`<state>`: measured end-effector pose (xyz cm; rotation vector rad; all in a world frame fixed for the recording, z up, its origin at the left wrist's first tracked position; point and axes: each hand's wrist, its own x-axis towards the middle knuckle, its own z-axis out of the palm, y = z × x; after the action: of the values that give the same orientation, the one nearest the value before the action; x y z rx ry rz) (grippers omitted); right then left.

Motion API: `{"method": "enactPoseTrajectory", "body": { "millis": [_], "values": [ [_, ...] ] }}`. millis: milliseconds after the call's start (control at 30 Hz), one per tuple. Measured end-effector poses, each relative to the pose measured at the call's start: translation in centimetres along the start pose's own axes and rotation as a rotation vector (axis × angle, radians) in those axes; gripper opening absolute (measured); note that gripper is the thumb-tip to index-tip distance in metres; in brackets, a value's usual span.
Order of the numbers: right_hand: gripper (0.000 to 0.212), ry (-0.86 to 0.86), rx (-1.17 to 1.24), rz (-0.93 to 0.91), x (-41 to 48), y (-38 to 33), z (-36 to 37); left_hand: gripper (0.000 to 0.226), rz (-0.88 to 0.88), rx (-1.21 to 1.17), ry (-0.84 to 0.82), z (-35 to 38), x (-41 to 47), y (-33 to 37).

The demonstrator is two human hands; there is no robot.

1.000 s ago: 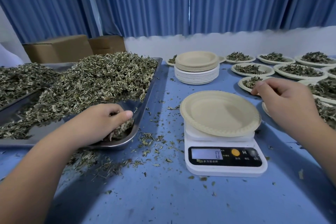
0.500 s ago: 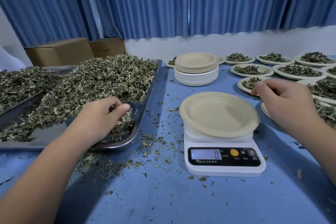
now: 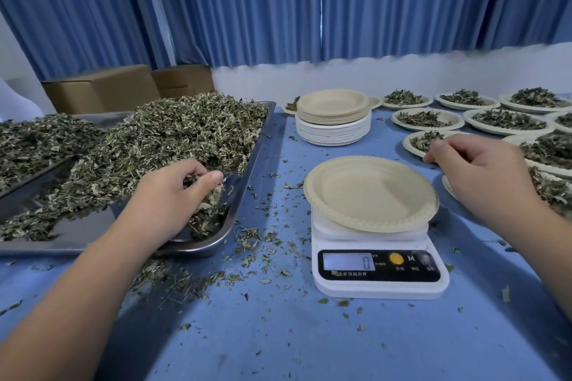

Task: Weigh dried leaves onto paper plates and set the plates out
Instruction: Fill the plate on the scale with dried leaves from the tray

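1. Left hand (image 3: 173,195): fingers curled round a clump of dried leaves (image 3: 185,133), down in the near right corner of the tray (image 3: 201,249).
2. Paper plate (image 3: 368,192): bare, sitting level on the scale (image 3: 377,286) (display reads 0).
3. Governing relation: the plate lies to the right of the left hand, past the tray's right rim, with a leaf-strewn strip of table (image 3: 278,334) between them. The plate is round, so no axis constrains the approach.
4. Right hand (image 3: 483,173): just beside the plate's far right edge, apart from it, above the filled plates (image 3: 427,117). Its fingers are loosely curled and nothing shows in them. It is the nearer hand, but the left one carries the load.
5. Judgement: the clump probably has to rise over the rim and travel right, and loose leaves may drop on the way.
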<state>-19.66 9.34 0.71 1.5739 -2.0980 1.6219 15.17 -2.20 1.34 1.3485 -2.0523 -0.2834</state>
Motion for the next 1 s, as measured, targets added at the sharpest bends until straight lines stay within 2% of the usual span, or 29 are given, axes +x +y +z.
{"method": "enactPoseTrajectory", "body": {
  "millis": [233, 367, 467, 600, 733, 833, 933, 1000],
  "values": [
    [0.031, -0.005, 0.013, 0.016, 0.1, 0.4, -0.2, 0.026, 0.026, -0.235, 0.169, -0.7, -0.3, 1.0],
    [0.03, -0.006, 0.037, 0.009, 0.3, 0.5, -0.2, 0.03, 0.043, -0.367, 0.249, -1.0, 0.2, 3.9],
    [0.028, -0.004, 0.033, -0.008, 0.4, 0.6, -0.1, 0.029, 0.064, -0.497, 0.207, -0.5, 0.7, 7.6],
    [0.027, 0.013, 0.046, 0.003, 0.6, 0.9, -0.1, 0.026, 0.15, -0.588, 0.058, 1.6, 1.5, 12.8],
    [0.027, 0.027, 0.054, 0.002, 0.6, 1.2, -0.3, 0.025, 0.255, -0.465, -0.133, 5.3, 2.0, 16.4],
    [0.026, 0.028, 0.068, -0.004, 0.6, 1.1, -0.3, 0.025, 0.267, -0.333, -0.29, 7.8, 2.4, 16.7],
    [0.027, 0.017, 0.065, 0.002, 0.6, 1.2, -0.3, 0.025, 0.312, -0.125, -0.358, 8.9, 2.6, 16.2],
    [0.027, 0.005, 0.059, 0.002, 0.7, 1.3, -0.3, 0.031, 0.402, 0.017, -0.374, 9.2, 2.8, 15.9]
  ]
}}
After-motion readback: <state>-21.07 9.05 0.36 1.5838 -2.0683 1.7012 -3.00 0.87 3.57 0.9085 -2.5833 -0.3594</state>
